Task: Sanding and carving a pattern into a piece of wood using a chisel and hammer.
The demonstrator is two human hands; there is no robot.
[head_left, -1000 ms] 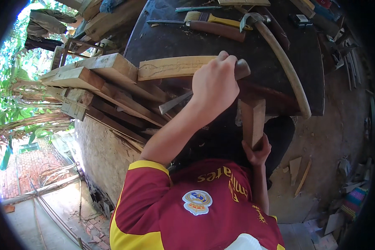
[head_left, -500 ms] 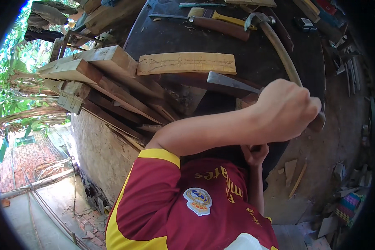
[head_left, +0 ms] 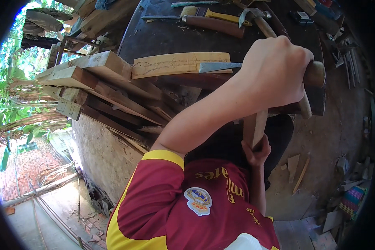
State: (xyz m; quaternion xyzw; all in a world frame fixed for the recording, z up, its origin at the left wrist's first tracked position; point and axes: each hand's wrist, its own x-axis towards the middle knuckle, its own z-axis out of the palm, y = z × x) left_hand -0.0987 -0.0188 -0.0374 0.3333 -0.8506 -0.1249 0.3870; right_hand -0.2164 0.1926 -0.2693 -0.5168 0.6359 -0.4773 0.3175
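A dark table [head_left: 166,41] carries a hammer [head_left: 266,28] and, along its near edge, a pale board [head_left: 166,65]. Below that edge is a wood block [head_left: 253,128], the right hand [head_left: 257,152] closed on its lower end. The left hand [head_left: 276,71] makes a tight fist around a chisel [head_left: 221,66], blade pointing left.

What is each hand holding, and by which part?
Left hand: a chisel-like tool, by its handle. Right hand: a wooden block, by its near end.
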